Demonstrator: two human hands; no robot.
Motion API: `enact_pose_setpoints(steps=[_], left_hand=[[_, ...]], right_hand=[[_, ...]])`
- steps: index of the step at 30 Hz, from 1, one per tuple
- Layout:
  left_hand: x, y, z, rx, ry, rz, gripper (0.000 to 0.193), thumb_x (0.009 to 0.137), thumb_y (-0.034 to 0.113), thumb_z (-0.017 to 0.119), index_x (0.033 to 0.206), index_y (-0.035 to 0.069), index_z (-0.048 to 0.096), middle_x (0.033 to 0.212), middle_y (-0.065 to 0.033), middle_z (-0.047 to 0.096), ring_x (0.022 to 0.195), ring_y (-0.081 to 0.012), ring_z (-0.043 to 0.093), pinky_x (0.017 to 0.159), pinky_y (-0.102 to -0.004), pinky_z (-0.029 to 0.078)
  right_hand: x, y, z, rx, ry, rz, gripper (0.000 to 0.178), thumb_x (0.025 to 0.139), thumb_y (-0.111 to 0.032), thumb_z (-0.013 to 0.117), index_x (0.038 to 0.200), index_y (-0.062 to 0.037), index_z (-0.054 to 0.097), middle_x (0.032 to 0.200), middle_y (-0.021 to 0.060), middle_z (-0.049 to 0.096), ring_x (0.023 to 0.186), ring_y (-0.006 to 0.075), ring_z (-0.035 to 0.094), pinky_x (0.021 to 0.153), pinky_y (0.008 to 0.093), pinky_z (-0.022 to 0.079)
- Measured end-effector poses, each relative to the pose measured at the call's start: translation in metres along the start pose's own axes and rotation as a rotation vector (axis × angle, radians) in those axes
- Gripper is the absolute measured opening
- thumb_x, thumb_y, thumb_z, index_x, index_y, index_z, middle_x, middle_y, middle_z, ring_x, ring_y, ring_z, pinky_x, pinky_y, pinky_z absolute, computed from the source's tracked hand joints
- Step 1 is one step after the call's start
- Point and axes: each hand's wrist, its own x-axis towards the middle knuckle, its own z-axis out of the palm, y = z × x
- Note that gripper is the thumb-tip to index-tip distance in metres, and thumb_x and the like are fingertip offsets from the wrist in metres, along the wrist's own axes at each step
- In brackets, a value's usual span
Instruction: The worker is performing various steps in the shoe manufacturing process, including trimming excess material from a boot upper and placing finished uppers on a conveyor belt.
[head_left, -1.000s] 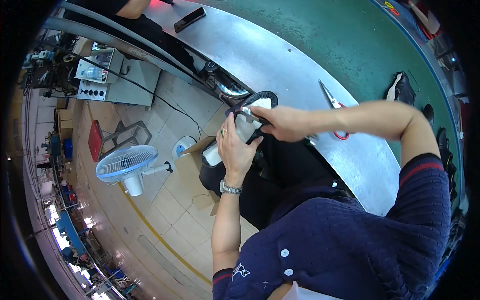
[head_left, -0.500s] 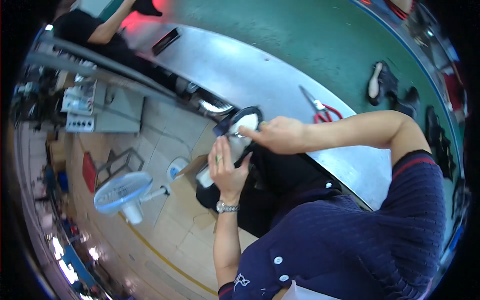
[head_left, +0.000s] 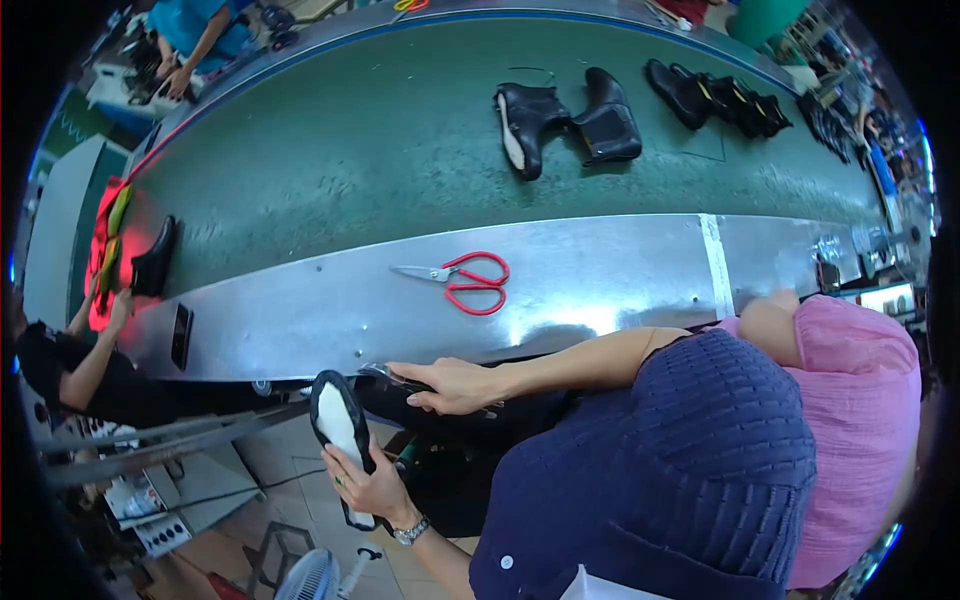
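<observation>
Down below the metal bench edge (head_left: 600, 290), your left hand (head_left: 375, 488) was closed around a black shoe (head_left: 340, 440) with a white inside, fingers wrapped on its lower half so the toe end stood up above your grip. Your right hand (head_left: 450, 385) lay just beside the shoe's upper end, palm down, fingers together over a thin dark tool (head_left: 385, 373) (its far tip poked out toward the shoe; whether you truly clamped it, I cannot tell). A watch (head_left: 410, 531) sat on your left wrist, below the grip. Beyond your right hand, up on the metal bench, red-handled scissors (head_left: 465, 280) lay untouched and well apart from both hands. Farther out still, on the green belt (head_left: 330, 170), a pair of black boots (head_left: 565, 125) rested. A person in pink (head_left: 850, 400) sat close by your right shoulder.
</observation>
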Motion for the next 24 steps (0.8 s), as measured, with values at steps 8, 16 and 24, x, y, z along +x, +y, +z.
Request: enact_pose_setpoints(steps=[8,16,24], left_hand=[[0.0,0.001,-0.003,0.027,-0.081,-0.047,0.063,0.079,0.037,0.078,0.125,-0.002,0.06,0.125,-0.0179,0.062,0.109,-0.0342,0.062,0.088,-0.0411,0.051],[0.005,-0.001,-0.007,0.082,-0.114,-0.025,0.065,0.08,0.041,0.075,0.126,-0.002,0.059,0.125,-0.0161,0.063,0.109,-0.0323,0.063,0.087,-0.0386,0.052],[0.007,-0.003,-0.006,0.04,-0.125,-0.06,0.063,0.081,0.039,0.076,0.125,-0.002,0.06,0.125,-0.0177,0.063,0.11,-0.0327,0.063,0.087,-0.0398,0.052]], right_hand=[[-0.007,0.074,-0.001,-0.048,0.072,0.178,0.059,0.096,-0.023,0.053,0.147,-0.0065,0.027,0.079,0.0152,0.067,0.071,0.0308,0.067,0.07,0.0413,0.051],[0.0,0.076,-0.012,0.223,-0.028,0.2,0.058,0.095,-0.02,0.053,0.146,-0.0056,0.029,0.072,0.0078,0.066,0.058,0.0204,0.065,0.062,0.0346,0.052],[0.004,0.076,-0.012,0.228,-0.055,0.206,0.054,0.095,-0.019,0.053,0.143,-0.0052,0.033,0.073,0.0071,0.066,0.059,0.0201,0.066,0.062,0.0339,0.052]])
